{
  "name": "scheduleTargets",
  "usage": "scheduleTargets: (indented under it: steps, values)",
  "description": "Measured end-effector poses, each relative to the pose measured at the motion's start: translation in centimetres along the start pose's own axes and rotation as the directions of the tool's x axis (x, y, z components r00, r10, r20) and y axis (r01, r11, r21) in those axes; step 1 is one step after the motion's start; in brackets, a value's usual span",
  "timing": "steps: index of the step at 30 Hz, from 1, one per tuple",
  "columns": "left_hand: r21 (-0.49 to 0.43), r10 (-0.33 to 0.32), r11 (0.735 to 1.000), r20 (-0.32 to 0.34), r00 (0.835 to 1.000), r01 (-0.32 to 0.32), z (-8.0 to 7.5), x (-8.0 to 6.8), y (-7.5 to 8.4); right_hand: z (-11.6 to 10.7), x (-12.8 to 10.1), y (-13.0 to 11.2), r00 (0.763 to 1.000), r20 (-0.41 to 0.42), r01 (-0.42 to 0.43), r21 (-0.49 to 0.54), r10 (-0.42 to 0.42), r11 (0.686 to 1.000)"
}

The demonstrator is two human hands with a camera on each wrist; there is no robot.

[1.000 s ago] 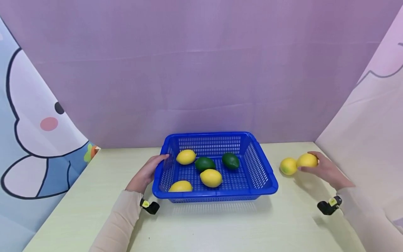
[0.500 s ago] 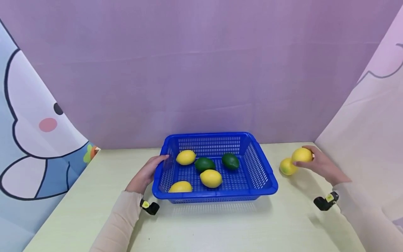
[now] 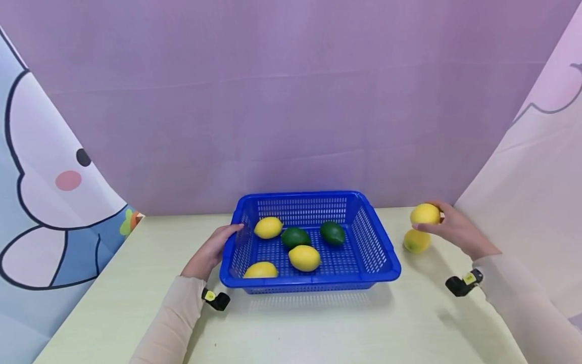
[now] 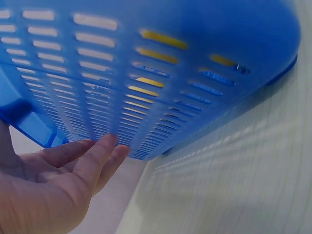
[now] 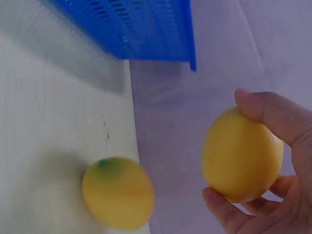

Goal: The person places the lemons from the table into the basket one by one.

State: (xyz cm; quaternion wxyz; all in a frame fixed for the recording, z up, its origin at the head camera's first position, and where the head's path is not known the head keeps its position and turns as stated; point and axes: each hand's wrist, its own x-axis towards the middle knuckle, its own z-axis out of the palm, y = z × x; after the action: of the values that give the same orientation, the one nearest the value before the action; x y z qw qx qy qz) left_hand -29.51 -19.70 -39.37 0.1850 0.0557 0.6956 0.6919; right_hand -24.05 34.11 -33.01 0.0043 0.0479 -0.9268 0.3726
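A yellow lemon point(image 5: 242, 155) is held in my right hand point(image 3: 459, 230), pinched between thumb and fingertips and raised off the table. Below it in the head view, a second lemon point(image 3: 417, 241) with a greenish end lies on the table. My left hand point(image 3: 212, 251) grips the left rim of a blue plastic basket point(image 3: 313, 277); the thumb hooks over the edge while the fingers point(image 4: 97, 161) lie against the slotted outer wall. Inside the basket are three lemons point(image 3: 304, 258) and two dark green avocado-like fruits point(image 3: 333, 233). The front wall partly hides one lemon.
The basket stands on a pale wooden table point(image 3: 313, 328), close to a purple cloth backdrop point(image 3: 300, 111) behind it. Printed cartoon cloths point(image 3: 50, 151) hang at the sides. Each wrist wears a small black camera point(image 3: 464, 284).
My right hand has lifted its lemon and carried it left, from beside the other lemon to above and behind it. My left hand and the basket have stayed put.
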Motion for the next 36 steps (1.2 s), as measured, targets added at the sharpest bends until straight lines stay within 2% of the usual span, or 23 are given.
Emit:
scheduleTargets:
  steps: [14,31,36]
  values:
    - [0.001,-0.019,1.000,0.002,1.000,0.019,-0.3,-0.1,0.0,0.8,1.1,-3.8,0.999,0.046,-0.027,0.028,0.026,0.999]
    - [-0.011,-0.006,1.000,0.015,1.000,0.006,-0.2,0.1,0.1,2.7,3.8,-8.7,0.997,0.048,0.057,0.064,-0.060,0.996]
    - [-0.013,-0.010,1.000,0.012,1.000,0.010,-0.2,0.0,0.0,3.6,4.7,-9.9,0.996,0.065,0.053,0.083,-0.059,0.995]
